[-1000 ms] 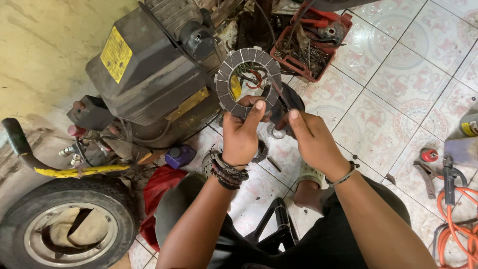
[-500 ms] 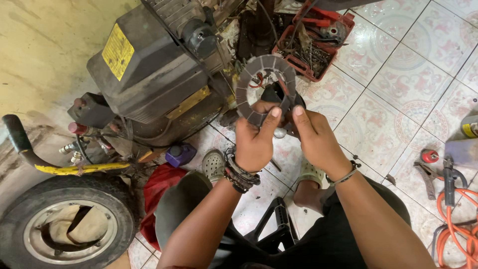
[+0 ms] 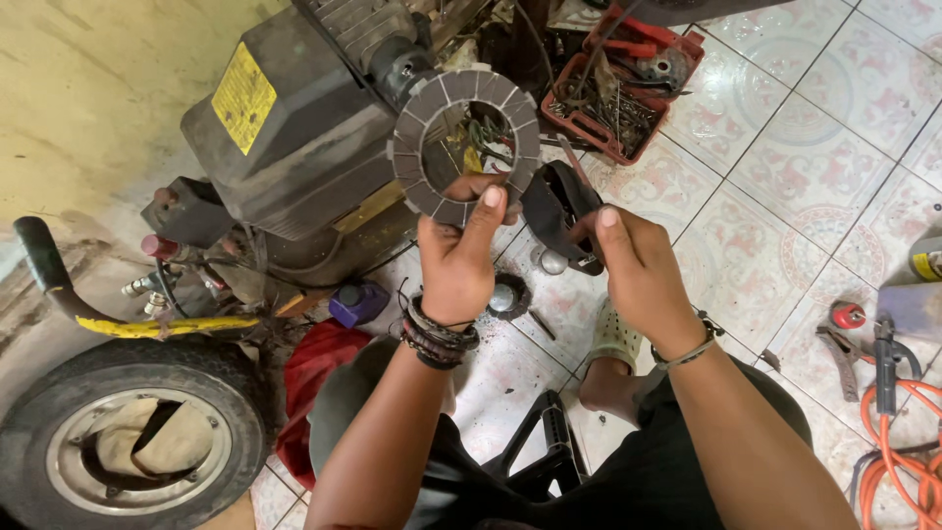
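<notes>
Left hand (image 3: 459,263) holds up a grey segmented ring disc (image 3: 466,145), thumb on front, fingers clenched on its lower edge; disc is raised upright in front of the black machine housing (image 3: 294,137) w/ yellow label (image 3: 243,96). Right hand (image 3: 638,270) just beside it, fingers closed around a dark curved part (image 3: 554,211), which sits close to disc's lower right edge; can't tell if they touch. Red tray (image 3: 628,98) of tools & bits on tiled floor (image 3: 785,196), behind the hands. Wheel w/ tyre (image 3: 128,442) bottom left, yellow-wrapped bar (image 3: 162,326) above it. Purple cap thing (image 3: 358,302) & red cloth (image 3: 319,368) near left forearm. Orange hose (image 3: 898,432) & pliers (image 3: 844,358) far right, well apart from both hands.
</notes>
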